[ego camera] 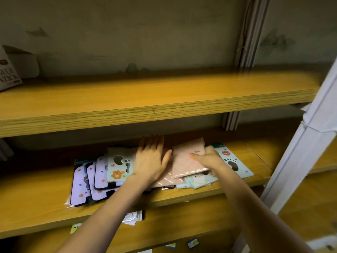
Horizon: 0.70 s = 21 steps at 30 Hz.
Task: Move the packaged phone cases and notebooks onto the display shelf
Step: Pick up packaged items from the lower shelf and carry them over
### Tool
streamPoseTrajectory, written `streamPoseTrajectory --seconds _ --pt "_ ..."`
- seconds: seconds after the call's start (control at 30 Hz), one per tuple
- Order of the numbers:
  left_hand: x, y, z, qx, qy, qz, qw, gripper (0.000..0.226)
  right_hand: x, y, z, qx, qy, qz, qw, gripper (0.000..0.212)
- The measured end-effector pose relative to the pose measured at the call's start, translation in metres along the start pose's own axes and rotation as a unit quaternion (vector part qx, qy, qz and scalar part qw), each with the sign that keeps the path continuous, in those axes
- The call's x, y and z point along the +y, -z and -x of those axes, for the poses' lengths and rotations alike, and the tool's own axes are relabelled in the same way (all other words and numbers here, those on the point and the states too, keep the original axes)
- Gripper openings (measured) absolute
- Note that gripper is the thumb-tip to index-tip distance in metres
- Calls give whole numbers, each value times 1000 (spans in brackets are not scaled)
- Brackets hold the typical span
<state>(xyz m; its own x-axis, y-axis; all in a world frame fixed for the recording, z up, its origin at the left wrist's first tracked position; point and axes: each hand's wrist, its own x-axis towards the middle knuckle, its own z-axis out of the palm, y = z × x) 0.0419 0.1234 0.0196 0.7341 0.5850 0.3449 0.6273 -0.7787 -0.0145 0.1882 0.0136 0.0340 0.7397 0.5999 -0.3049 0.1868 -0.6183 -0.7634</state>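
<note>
A loose pile of packaged phone cases lies on the middle wooden shelf (36, 194). Purple cases (85, 181) sit at the left, a pale blue case with a bear (118, 167) beside them. Pink packaged items (186, 157) lie in the middle, and another pale blue case (235, 161) at the right. My left hand (151, 157) rests flat with straight fingers on the pile's middle. My right hand (207, 157) grips the pink package, thumb on top and fingers curled under its right edge.
The upper shelf (145, 95) holds only a glue stick box (9, 73) at the far left. A white upright post (306, 147) stands at the right. Small packets and cards (133, 218) lie on the lower shelf beneath my arms.
</note>
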Motion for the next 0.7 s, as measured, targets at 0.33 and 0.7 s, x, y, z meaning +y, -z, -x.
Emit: streamPoseTrajectory --seconds 0.33,0.7 --pt "90 2 7 0 -133 16 991 67 87 73 53 40 26 -171 984 27" --pt "208 34 44 -8 -148 76 986 72 164 172 107 -8 20 -133 991 23"
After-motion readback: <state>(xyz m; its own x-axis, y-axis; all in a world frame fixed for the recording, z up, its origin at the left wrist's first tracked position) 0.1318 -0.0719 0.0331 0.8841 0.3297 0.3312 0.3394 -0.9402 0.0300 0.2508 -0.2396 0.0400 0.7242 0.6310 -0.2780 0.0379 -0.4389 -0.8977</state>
